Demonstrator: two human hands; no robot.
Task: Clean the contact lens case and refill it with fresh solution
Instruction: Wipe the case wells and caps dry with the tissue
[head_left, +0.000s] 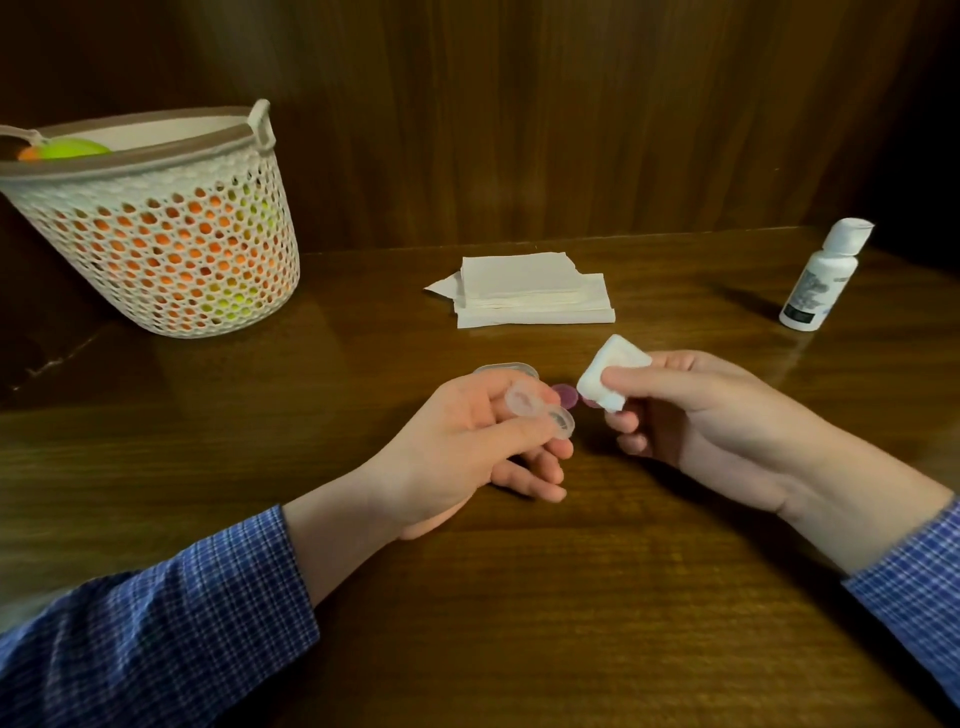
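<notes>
You are holding the clear contact lens case (540, 410) in your left hand (467, 447), lifted just above the wooden table (519, 597), near the middle of the view. Both wells are showing uncapped, and two purple caps (566, 397) are lying on the table just behind the case, so the opening step looks done. Whether the wells are dry or wet is too small to tell.

Your right hand (717, 415) is pinching a folded white tissue pad (613, 371) between thumb and forefinger, close beside the case but not touching it. By the look of it you are in the wiping stage, either about to start or pausing between wipes. The solution bottle (823, 275) is standing capped, well apart at the far right, so the refill appears yet to come, and the caps are waiting to go back on.

Your left fingers are curling round the case, thumb on top. Both forearms are reaching in low over the table, hands angling toward each other. A stack of tissues (530, 291) is lying beyond the hands, and a white basket (156, 234) is standing at the far left.
</notes>
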